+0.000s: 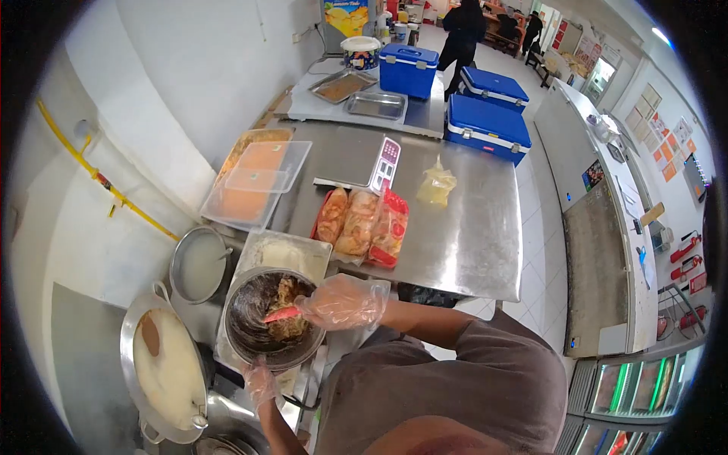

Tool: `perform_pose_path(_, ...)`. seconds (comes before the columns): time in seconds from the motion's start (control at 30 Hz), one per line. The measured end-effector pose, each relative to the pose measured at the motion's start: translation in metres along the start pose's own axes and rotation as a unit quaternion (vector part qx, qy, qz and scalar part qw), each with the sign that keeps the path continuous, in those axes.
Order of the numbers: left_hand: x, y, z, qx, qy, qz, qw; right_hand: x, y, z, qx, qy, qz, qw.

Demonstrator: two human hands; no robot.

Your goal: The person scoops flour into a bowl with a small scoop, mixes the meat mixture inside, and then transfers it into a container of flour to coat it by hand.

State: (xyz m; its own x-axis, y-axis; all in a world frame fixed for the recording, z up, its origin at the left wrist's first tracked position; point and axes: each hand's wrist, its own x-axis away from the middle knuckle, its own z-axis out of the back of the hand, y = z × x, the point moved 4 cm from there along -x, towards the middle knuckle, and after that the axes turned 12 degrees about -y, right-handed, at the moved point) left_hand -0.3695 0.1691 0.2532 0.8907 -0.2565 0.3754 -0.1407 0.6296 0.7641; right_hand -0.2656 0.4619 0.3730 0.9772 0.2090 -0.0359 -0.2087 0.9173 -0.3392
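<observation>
A deep metal mixing bowl (241, 327) stands in front of me, its inside smeared dark, with a lumpy brown mixture (290, 294) on one side. My right hand (345, 302), in a clear plastic glove, is closed around a red spatula (282, 314) that reaches into the mixture. The spatula's far end is partly covered by the mixture. At the bowl's near rim, my gloved left hand (262, 385) grips the edge; some of its fingers are hidden. Beneath and behind the bowl lies a tray of white powder (284, 254).
Left are a pot of cloudy liquid (201, 265) and a wide pan of pale liquid (171, 371). Ahead, a red tray (387, 262) holds bagged food beside a scale (353, 159), plastic containers (258, 182) and a yellowish bag (437, 184). Blue coolers (489, 125) stand farther off, near a person (462, 34).
</observation>
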Motion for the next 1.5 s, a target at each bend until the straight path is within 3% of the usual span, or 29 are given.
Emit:
perform_pose_path(0.07, -0.009, -0.027, 0.013, 0.074, 0.004, -0.092, 0.993, -0.012, -0.01, -0.006, -0.011, 0.008, 0.016, 1.0)
perform_pose_path(0.1, -0.008, -0.014, 0.019, 0.071, 0.046, -0.225, 0.971, -0.016, -0.013, -0.008, -0.012, 0.018, 0.026, 0.999)
perform_pose_path(0.2, 0.003, 0.015, 0.037, -0.041, 0.086, -0.262, 0.96, -0.029, -0.009, -0.015, 0.0, 0.006, 0.036, 0.999)
perform_pose_path(0.33, 0.016, 0.056, 0.046, -0.2, 0.142, -0.079, 0.966, -0.049, 0.005, -0.023, -0.008, -0.043, 0.027, 0.999)
perform_pose_path(0.47, 0.007, 0.088, 0.042, -0.187, 0.168, -0.146, 0.957, -0.065, 0.018, -0.022, -0.031, -0.066, 0.059, 0.996)
perform_pose_path(0.6, -0.018, 0.073, 0.042, -0.24, 0.148, -0.117, 0.952, -0.08, 0.037, -0.024, -0.06, -0.052, 0.087, 0.993)
perform_pose_path(0.67, -0.018, 0.083, 0.035, -0.311, 0.222, -0.075, 0.921, -0.09, 0.051, -0.028, -0.097, -0.085, 0.114, 0.985)
perform_pose_path(0.73, -0.025, 0.064, 0.033, -0.443, 0.347, -0.252, 0.787, -0.1, 0.06, -0.017, -0.113, -0.166, 0.028, 0.979)
perform_pose_path(0.8, -0.032, 0.097, 0.04, -0.359, 0.211, -0.069, 0.906, -0.104, 0.072, -0.009, -0.047, -0.075, 0.094, 0.992)
perform_pose_path(0.83, -0.03, 0.111, 0.041, -0.344, 0.204, -0.06, 0.915, -0.112, 0.075, 0.002, -0.03, -0.142, 0.035, 0.989)
perform_pose_path(0.93, -0.031, 0.145, 0.043, -0.329, 0.234, -0.151, 0.902, -0.127, 0.083, 0.0, 0.003, -0.122, 0.045, 0.992)
perform_pose_path(1.03, -0.022, 0.157, 0.041, -0.327, 0.243, -0.128, 0.904, -0.132, 0.079, -0.007, 0.007, -0.072, 0.099, 0.992)
perform_pose_path(1.13, -0.024, 0.154, 0.042, -0.326, 0.242, -0.136, 0.904, -0.149, 0.068, -0.02, -0.063, -0.011, 0.204, 0.977)
perform_pose_path(1.2, -0.026, 0.149, 0.04, -0.332, 0.241, -0.141, 0.901, -0.177, 0.067, -0.051, -0.227, -0.034, 0.2, 0.952)
perform_pose_path(1.23, -0.024, 0.152, 0.037, -0.341, 0.245, -0.146, 0.896, -0.184, 0.06, -0.053, -0.231, -0.02, 0.222, 0.947)
perform_pose_path(1.27, -0.023, 0.156, 0.034, -0.35, 0.248, -0.153, 0.89, -0.19, 0.053, -0.056, -0.235, -0.006, 0.245, 0.941)
perform_pose_path(1.33, -0.02, 0.165, 0.031, -0.349, 0.234, -0.15, 0.895, -0.195, 0.029, -0.036, -0.081, 0.063, 0.333, 0.937)
perform_pose_path(1.43, -0.021, 0.166, 0.031, -0.349, 0.219, -0.13, 0.902, -0.196, 0.003, -0.04, 0.021, -0.113, 0.324, 0.939)
perform_pose_path(1.5, -0.022, 0.165, 0.033, -0.352, 0.214, -0.113, 0.904, -0.19, 0.003, -0.047, 0.0, -0.085, 0.382, 0.92)
